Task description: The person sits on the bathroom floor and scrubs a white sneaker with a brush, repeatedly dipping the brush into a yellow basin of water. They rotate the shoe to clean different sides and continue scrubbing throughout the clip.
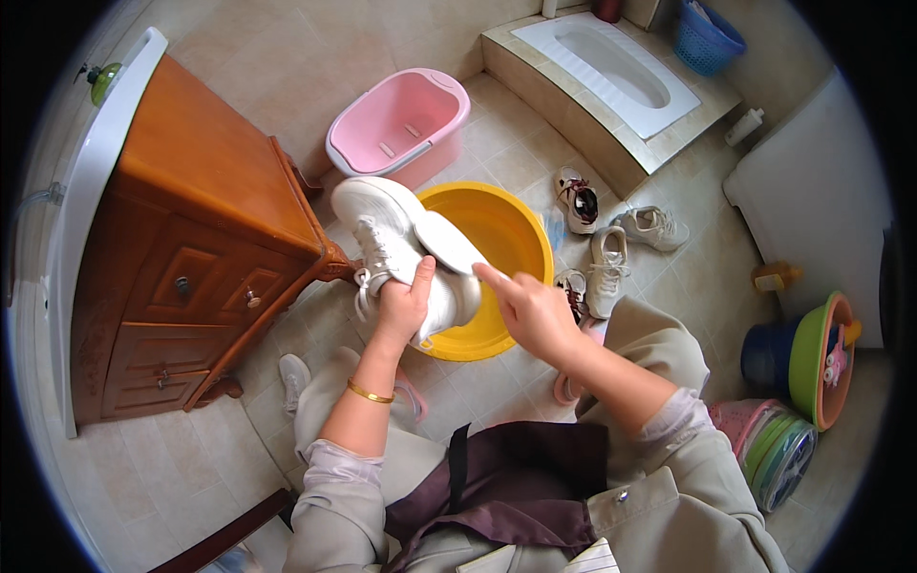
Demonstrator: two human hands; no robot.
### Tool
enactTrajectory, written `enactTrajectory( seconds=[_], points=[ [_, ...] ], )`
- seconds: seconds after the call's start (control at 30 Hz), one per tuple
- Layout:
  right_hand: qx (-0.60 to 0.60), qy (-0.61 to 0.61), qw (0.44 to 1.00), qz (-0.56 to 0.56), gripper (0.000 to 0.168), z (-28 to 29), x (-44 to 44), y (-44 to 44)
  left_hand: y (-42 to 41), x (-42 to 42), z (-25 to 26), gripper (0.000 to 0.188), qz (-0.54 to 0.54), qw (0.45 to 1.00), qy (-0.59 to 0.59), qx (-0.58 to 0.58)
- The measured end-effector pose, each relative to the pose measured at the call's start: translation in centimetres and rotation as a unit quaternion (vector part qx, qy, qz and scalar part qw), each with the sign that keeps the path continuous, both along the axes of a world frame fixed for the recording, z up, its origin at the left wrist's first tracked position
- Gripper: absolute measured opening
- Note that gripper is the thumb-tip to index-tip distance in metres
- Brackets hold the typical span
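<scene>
A white lace-up sneaker [376, 208] is held up over the left side of a yellow plastic basin [501, 333]. My left hand [405, 304] grips it around the side, with the thumb on top. A flat white piece [451, 243], perhaps an insole, lies along the shoe's opening. My right hand [537, 311] reaches in from the right. Its extended index fingertip meets the near end of that piece, and the other fingers are curled. The right thumb is hidden, so a pinch cannot be made out. Loose laces hang from the shoe.
A pink tub [401, 122] stands behind the basin. Several shoes, including a white sneaker [609, 272], lie to its right. At left is a wooden cabinet [215, 193]; a raised squat toilet [616, 64] is at the back. Stacked basins [802, 365] stand at right.
</scene>
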State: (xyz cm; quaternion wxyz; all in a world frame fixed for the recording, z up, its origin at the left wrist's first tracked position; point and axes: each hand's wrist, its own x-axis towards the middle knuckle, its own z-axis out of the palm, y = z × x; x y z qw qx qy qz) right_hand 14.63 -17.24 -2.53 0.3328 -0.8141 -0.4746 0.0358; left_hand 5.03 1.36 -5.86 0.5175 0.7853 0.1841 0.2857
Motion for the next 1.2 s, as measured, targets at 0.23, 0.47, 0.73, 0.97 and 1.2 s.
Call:
enactTrajectory(
  seconds=[0.23, 0.47, 0.73, 0.97, 1.2],
  points=[
    [-0.047, 0.016, 0.998, 0.033, 0.051, 1.4, -0.6, -1.4, 2.6, 0.0, 0.9, 0.032, 0.086, 0.986, 0.046, -0.133],
    [-0.018, 0.009, 1.0, -0.001, 0.053, 0.3, 0.0, -0.4, -0.7, 0.7, 0.8, 0.034, 0.052, 0.996, 0.016, -0.067],
    [-0.041, 0.006, 0.999, 0.024, 0.055, 2.0, -0.1, -2.5, 0.7, 0.5, 2.1, 0.036, 0.064, 0.998, 0.001, -0.028],
    [-0.012, -0.048, 0.998, -0.041, 0.053, -0.6, 0.8, 0.9, -0.7, 0.3, 1.1, 0.033, -0.03, 0.99, 0.086, -0.105],
    [-0.073, 0.199, 0.969, -0.127, 0.043, -5.9, 3.5, 2.7, 1.4, -0.6, 2.4, 0.033, 0.007, 0.994, -0.054, -0.098]
  ],
)
